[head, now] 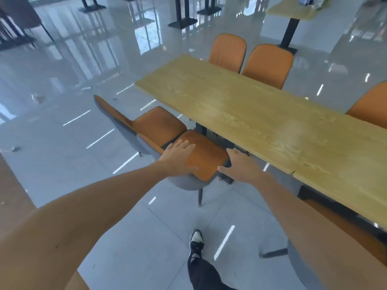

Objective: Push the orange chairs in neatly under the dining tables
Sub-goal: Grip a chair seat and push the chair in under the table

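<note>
Beside the long wooden dining table (240,109) stands an orange chair (207,158) with a grey shell, its pad at the table's near edge. My left hand (178,158) lies flat on the pad's left side, fingers spread. At the pad's right corner, my right hand (238,166) has its thumb on the edge. A second orange chair (157,122) stands just beyond, pulled out from the table, its backrest to the left. Two orange chairs (228,51) (268,65) stand on the far side and another (370,105) shows at the right.
Another grey-shelled chair (301,262) is under the table at lower right. My foot (196,241) is on the glossy tiled floor (83,132). A second table (293,11) stands at the back right. Black table bases (182,23) line the far floor.
</note>
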{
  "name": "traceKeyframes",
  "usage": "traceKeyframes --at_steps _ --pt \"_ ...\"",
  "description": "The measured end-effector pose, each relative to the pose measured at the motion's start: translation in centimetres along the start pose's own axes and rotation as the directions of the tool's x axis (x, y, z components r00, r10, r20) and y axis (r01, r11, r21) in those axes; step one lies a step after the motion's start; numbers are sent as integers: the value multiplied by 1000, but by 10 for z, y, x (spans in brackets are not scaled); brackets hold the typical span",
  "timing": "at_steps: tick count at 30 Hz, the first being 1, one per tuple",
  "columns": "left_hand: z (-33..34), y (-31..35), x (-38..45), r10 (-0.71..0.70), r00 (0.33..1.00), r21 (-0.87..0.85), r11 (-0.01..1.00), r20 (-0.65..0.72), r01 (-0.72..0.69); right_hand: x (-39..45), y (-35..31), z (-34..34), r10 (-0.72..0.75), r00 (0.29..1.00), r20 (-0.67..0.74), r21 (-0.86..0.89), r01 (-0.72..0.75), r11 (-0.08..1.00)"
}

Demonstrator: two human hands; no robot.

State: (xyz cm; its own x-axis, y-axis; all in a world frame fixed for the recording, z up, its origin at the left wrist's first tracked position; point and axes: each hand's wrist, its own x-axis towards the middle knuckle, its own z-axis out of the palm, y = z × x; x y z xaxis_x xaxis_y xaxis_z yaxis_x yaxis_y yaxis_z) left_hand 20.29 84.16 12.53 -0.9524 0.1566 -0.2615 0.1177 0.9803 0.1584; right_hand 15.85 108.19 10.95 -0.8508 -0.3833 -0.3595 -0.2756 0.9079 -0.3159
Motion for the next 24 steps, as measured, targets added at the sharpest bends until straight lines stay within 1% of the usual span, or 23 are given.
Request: traceKeyframes --at_steps 1,4,8,11,16,18,21,22,24 --pt "-2 -22 11 -11 1000 -4 1000 -4 11 22 -13 1 -5 1000 -7 -9 5 1000" --pt "-13 -85 43 -49 996 -42 998 -72 46 89 -52 3 -14 1000 -23 -2 14 1000" --pt "-28 -165 84 -38 999 -72 997 -35 36 164 -98 6 1 1000 26 55 -3 998" --pt "-41 -225 109 -56 998 -102 993 -10 55 208 -131 5 24 998 50 76 -28 997" --pt "-43 -312 143 -8 994 -64 998 108 14 251 -183 27 103 992 77 162 -114 980" --pt "-43 -348 158 23 985 -36 999 171 -17 263 -205 41 144 988 56 198 -152 968" --pt "-38 -403 179 102 961 23 993 259 -112 268 -242 70 232 973 -6 230 -224 947" --pt "-38 -421 186 125 943 39 989 310 -144 266 -256 77 266 964 16 249 -262 932" --pt "-31 -461 195 161 893 113 967 421 -228 257 -283 94 297 944 142 322 -327 888"
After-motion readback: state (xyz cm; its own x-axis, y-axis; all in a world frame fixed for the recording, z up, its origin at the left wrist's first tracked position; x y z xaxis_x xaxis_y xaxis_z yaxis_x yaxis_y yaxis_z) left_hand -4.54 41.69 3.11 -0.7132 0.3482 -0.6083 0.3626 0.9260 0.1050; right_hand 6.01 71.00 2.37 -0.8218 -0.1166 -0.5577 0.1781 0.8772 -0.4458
